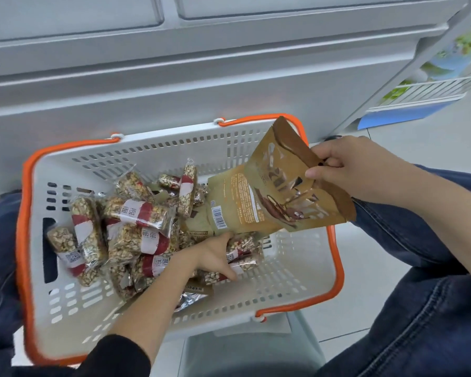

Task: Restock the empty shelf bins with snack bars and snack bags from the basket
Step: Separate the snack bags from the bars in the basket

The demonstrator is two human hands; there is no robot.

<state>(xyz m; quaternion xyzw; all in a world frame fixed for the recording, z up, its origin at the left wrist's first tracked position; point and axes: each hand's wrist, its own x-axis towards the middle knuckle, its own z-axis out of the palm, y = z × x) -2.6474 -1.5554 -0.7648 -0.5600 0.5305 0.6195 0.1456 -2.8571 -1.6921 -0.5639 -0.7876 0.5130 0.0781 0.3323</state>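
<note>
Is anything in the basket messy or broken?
Nothing looks broken or spilled. The snack bars lie jumbled every which way in the basket, which is simply a loose pile. The right hand holds brown snack bags tilted over the basket, and the left hand reaches under them.

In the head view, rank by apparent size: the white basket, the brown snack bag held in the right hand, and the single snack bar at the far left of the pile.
1. White basket, by far the largest.
2. Brown snack bag, held above the basket and nearer the camera, so it may look bigger than it is.
3. Far-left snack bar, smallest.
</note>
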